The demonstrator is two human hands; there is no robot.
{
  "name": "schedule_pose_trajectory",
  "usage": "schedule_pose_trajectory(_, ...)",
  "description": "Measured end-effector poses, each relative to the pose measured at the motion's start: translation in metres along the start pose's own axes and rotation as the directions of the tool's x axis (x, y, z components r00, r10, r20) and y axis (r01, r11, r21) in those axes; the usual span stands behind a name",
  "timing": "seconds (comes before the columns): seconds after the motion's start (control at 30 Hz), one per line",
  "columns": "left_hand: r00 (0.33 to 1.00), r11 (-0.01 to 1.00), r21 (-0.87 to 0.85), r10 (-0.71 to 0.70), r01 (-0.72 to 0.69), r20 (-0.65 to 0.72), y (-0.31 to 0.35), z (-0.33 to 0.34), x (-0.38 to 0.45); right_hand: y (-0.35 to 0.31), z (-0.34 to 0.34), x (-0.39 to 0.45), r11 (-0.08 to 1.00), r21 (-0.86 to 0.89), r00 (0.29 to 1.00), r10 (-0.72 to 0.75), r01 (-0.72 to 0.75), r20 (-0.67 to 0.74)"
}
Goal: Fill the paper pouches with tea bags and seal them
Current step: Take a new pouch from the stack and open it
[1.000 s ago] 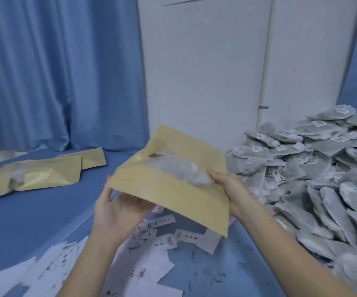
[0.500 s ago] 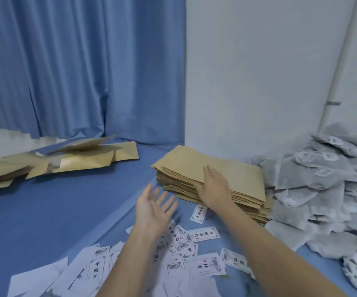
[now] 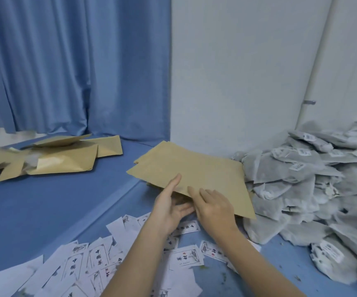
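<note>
Empty pouch [image 3: 194,170], flat and unopened, lifted at its near edge above what seems to be the pouch stack, which it largely hides. Left hand [image 3: 169,205] holds that edge, thumb on top, fingers beneath; right hand [image 3: 214,207] rests on the pouch with fingers near straight, gripping nothing visibly. Tea bags [image 3: 314,189] lie heaped just right of it. Filled pouches [image 3: 53,158] lie well apart at far left on the blue bench [image 3: 44,206]; labels [image 3: 91,262] are scattered nearest. Judged progress: several pouches filled; this one awaits opening, filling and sealing, with many bags remaining.
</note>
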State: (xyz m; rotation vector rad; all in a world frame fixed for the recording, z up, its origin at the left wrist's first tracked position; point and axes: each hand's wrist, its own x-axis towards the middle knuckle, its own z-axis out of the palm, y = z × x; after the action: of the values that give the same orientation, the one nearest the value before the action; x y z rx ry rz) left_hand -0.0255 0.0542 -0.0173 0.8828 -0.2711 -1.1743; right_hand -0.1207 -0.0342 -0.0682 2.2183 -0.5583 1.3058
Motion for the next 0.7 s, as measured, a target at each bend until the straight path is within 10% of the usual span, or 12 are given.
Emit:
schedule_pose_trajectory(0.17, 0.976, 0.983, 0.008, 0.183, -0.183, -0.117, -0.008, 0.023, -0.022, -0.02, -0.044, 0.001, 0.992, 0.126, 0.996, 0.02, -0.009, -0.088)
schedule_pose_trajectory(0.3, 0.885, 0.87, 0.306, 0.442, -0.386, -0.143, 0.001, 0.033, -0.047, -0.021, -0.091, 0.016, 0.886, 0.437, 0.965, 0.039, -0.154, 0.259)
schedule_pose_trajectory(0.43, 0.607, 0.371, 0.78, 0.795, -0.504, 0.014, 0.006, 0.037, -0.08, -0.018, -0.144, 0.037, 0.348, 0.697, 0.778, 0.322, -0.627, 0.54)
schedule_pose_trajectory(0.57, 0.462, -0.222, 0.837, 0.749, -0.5, 0.475, 0.001, 0.03, -0.109, 0.001, -0.195, 0.052, -0.473, 0.712, 0.563, 0.437, -0.52, 0.701)
schedule_pose_trajectory(0.7, 0.503, -0.571, 0.804, 0.651, -0.168, 0.568, -0.023, 0.016, -0.12, 0.019, -0.221, 0.037, -0.444, 0.688, 0.442, 0.539, -0.574, 0.717)
